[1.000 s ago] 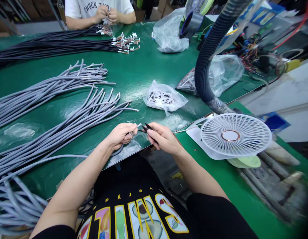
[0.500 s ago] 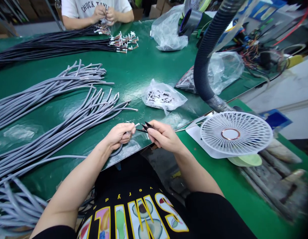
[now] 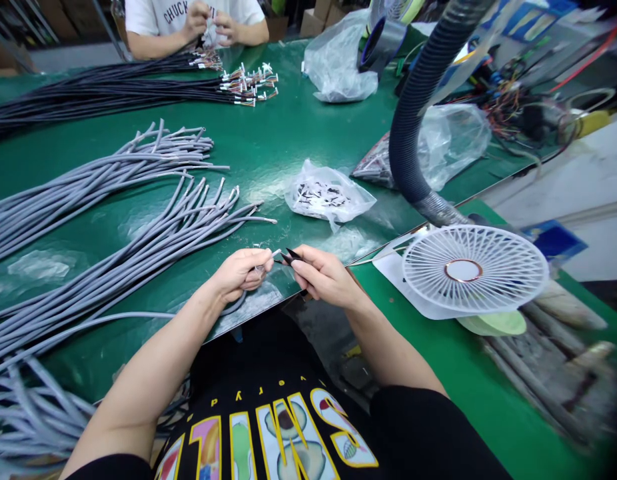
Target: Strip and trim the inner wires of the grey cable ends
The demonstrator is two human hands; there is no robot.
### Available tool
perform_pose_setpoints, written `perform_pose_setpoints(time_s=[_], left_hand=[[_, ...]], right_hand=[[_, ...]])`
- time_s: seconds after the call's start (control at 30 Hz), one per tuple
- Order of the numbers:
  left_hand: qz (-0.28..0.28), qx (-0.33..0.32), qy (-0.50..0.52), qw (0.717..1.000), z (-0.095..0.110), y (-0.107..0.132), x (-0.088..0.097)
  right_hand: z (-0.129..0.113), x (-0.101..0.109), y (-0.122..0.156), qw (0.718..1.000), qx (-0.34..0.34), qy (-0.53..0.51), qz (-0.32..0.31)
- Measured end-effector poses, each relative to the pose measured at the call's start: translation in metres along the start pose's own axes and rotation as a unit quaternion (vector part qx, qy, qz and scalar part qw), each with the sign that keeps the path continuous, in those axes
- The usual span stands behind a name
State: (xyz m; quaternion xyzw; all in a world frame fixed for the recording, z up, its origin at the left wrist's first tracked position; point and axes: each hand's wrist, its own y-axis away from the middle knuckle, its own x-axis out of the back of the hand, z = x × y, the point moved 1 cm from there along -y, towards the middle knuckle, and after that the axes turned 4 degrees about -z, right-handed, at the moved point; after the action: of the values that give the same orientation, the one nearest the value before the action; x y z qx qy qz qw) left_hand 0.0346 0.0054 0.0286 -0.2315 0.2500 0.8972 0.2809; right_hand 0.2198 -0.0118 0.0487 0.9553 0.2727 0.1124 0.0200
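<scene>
Near the table's front edge, my left hand (image 3: 243,272) is closed, pinching the end of a grey cable (image 3: 233,307). A short pale tip of the cable shows past my thumb and finger, and the cable trails down behind my wrist. Fine strands hang by the fingers, too small to make out well. My right hand (image 3: 322,272) is closed around black pointed tweezers (image 3: 291,255). Their dark tips point left, right beside the cable end. Whether they touch it I cannot tell.
Bundles of grey cables (image 3: 138,247) lie to the left, with black cables (image 3: 138,90) behind. A plastic bag of small dark pieces (image 3: 323,193) sits ahead. At right are a black flexible hose (image 3: 406,133) and a white fan grille (image 3: 473,267). A co-worker's hands (image 3: 211,27) work across the table.
The tweezers have shifted slightly left, and their tips are nearer the cable end and closer together. My left hand has barely moved. Across the table, the co-worker's hands have risen a little.
</scene>
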Motion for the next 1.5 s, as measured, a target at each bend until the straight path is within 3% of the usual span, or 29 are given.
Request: perform_pose_setpoints(time_s=[0.07, 0.23, 0.33, 0.4, 0.5, 0.6, 0.8, 0.9, 1.0, 1.17, 1.3, 1.4, 1.5], left_hand=[[-0.003, 0.006, -0.004, 1.0, -0.003, -0.001, 0.0], [-0.01, 0.045, -0.02, 0.999, -0.012, -0.005, -0.001], [-0.002, 0.033, -0.017, 0.999, -0.01, -0.005, 0.0], [-0.004, 0.028, -0.013, 1.0, -0.007, -0.004, 0.001], [-0.007, 0.032, -0.012, 0.999, -0.004, -0.003, 0.0], [0.0, 0.036, -0.012, 0.999, -0.005, -0.003, 0.0], [0.011, 0.058, -0.03, 0.998, -0.01, -0.004, -0.003], [0.014, 0.068, -0.054, 0.996, -0.012, -0.004, -0.004], [-0.002, 0.08, -0.077, 0.994, -0.012, -0.004, -0.004], [-0.049, 0.068, -0.107, 0.991, -0.009, -0.001, -0.004], [-0.042, 0.033, -0.12, 0.991, -0.007, 0.0, -0.002], [-0.002, -0.007, -0.113, 0.994, -0.006, -0.003, 0.001], [0.055, -0.049, -0.097, 0.993, -0.006, -0.006, 0.003]], right_hand=[[0.001, -0.001, -0.001, 0.999, 0.0, -0.031, 0.012], [-0.007, 0.002, -0.006, 0.991, 0.042, -0.057, 0.111], [-0.009, 0.007, -0.01, 0.982, 0.094, 0.083, 0.142], [-0.006, 0.01, -0.012, 0.955, 0.153, 0.208, 0.144], [0.0, 0.015, -0.015, 0.898, 0.221, 0.369, 0.099], [-0.001, 0.019, -0.017, 0.838, 0.239, 0.489, 0.037], [-0.026, 0.017, -0.017, 0.744, 0.253, 0.614, -0.074], [-0.035, 0.016, -0.017, 0.723, 0.229, 0.639, -0.128], [-0.036, 0.019, -0.022, 0.756, 0.185, 0.609, -0.156], [-0.022, 0.032, -0.035, 0.898, 0.161, 0.378, -0.158], [0.003, 0.031, -0.038, 0.981, 0.032, 0.143, -0.126], [0.019, 0.016, -0.034, 0.991, -0.065, -0.063, -0.101], [0.025, 0.0, -0.029, 0.976, -0.062, -0.208, -0.036]])
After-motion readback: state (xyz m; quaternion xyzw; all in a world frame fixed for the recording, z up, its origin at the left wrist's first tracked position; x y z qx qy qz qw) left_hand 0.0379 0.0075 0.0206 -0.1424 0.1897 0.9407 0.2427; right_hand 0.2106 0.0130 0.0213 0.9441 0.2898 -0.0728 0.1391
